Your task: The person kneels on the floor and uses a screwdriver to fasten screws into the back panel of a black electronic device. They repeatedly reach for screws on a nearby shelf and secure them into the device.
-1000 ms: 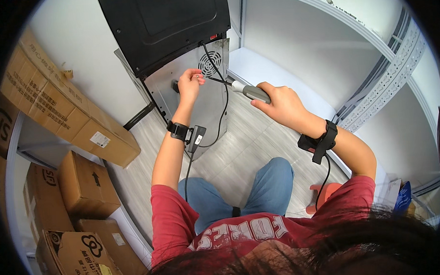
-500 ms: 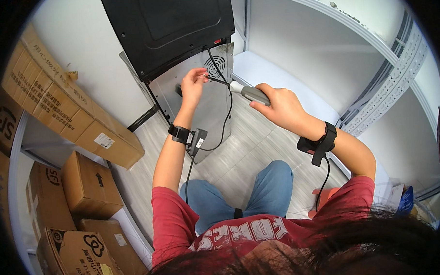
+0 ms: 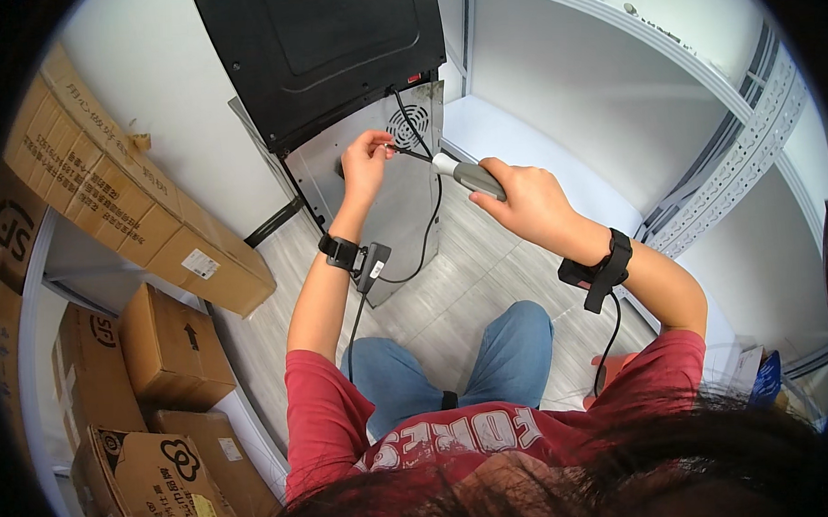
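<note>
My right hand (image 3: 532, 200) is wrapped round the grey and white handle of a screwdriver (image 3: 470, 176). Its dark shaft points left, toward my left hand (image 3: 365, 169). The fingertips of that hand are pinched together at the shaft's tip, on something too small to make out. Both hands are raised in front of a tall appliance with a black upper panel (image 3: 330, 61) and a grey metal lower panel (image 3: 394, 204). A round slotted vent (image 3: 408, 126) shows just beyond the tip. From the black part a black cable (image 3: 437, 203) hangs down, passing behind the screwdriver.
Cardboard boxes (image 3: 175, 349) fill a shelf at the left, and a long carton (image 3: 157, 208) leans by the wall. White metal shelving (image 3: 721, 170) curves along the right. Grey floor (image 3: 469, 279) shows between my knees and the appliance. Black straps with corded devices sit on both wrists.
The surroundings have shifted slightly to the right in the view. My hands and the screwdriver keep nearly the same pose, the tip still at the left fingertips.
</note>
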Motion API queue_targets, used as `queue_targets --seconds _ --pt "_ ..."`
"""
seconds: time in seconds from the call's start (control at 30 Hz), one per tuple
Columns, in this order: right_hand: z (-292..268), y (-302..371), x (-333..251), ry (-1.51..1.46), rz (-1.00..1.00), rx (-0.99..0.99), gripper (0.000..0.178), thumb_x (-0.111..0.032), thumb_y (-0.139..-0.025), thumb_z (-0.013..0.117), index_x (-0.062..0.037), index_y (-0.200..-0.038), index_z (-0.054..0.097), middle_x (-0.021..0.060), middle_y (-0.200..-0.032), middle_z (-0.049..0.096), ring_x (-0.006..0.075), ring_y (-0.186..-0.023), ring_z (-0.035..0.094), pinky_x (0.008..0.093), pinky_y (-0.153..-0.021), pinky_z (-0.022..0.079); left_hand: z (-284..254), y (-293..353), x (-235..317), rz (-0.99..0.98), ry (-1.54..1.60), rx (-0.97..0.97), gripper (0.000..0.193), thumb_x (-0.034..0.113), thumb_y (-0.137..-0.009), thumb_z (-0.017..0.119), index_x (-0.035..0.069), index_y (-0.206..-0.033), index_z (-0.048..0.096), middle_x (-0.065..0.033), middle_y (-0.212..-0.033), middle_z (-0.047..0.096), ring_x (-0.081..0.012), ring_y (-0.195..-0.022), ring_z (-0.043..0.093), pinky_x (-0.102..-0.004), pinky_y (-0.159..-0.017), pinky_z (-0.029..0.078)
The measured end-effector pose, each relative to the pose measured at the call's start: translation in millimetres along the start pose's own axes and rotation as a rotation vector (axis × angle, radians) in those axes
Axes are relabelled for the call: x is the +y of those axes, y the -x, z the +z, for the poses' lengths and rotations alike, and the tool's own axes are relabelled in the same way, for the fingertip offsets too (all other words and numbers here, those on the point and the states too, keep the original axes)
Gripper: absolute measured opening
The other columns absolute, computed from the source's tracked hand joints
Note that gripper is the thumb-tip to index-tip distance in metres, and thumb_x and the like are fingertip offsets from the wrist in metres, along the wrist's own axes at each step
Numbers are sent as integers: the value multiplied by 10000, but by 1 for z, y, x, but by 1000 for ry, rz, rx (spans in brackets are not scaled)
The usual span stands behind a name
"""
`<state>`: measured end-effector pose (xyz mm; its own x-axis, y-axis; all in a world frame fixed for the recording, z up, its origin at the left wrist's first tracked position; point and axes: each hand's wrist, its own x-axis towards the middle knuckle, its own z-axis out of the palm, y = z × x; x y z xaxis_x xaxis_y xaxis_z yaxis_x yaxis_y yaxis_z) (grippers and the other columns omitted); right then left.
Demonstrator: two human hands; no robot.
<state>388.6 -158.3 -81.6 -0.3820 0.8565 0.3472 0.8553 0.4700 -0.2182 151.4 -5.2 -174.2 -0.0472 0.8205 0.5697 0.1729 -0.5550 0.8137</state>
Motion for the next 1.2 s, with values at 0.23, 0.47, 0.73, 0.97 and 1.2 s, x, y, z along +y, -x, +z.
queue_targets --seconds 0.23,0.47,0.73,0.97,1.2 --pt "-2 -4 -13 -18 6 -3 311 -312 -872 628 -16 -936 559 170 -647 628 355 -592 630 431 -554 500 -4 4 13 60 -161 -6 221 -120 -809 482 -17 -920 642 -93 -802 687 -118 -695 652 -251 -647 512" --pt "-7 3 -18 -109 1 95 310 -286 -867 635 -3 -968 559 186 -666 629 375 -620 630 451 -567 497 -5 -1 19 126 -50 13 215 -92 -832 477 -20 -951 641 -100 -850 686 -139 -742 671 -261 -692 528" --pt "-19 16 -15 -130 60 145 336 -262 -878 630 11 -1066 579 193 -854 647 340 -737 636 407 -661 493 15 -8 37 226 -57 6 178 -75 -831 508 -26 -950 631 -103 -915 659 -168 -782 684 -277 -713 536" --pt "-29 8 31 -198 20 222 356 -263 -876 623 37 -1060 574 218 -964 624 388 -815 621 447 -720 493 51 -32 51 362 -313 -21 234 -65 -830 514 6 -1024 624 -83 -949 624 -175 -795 669 -271 -720 527" --pt "-50 -11 107 -331 -44 258 363 -273 -880 619 26 -1083 579 204 -961 628 363 -796 625 422 -720 488 86 -63 79 464 -390 103 431 -52 -796 520 52 -1215 536 -110 -1272 522 -195 -778 635 -297 -690 535"
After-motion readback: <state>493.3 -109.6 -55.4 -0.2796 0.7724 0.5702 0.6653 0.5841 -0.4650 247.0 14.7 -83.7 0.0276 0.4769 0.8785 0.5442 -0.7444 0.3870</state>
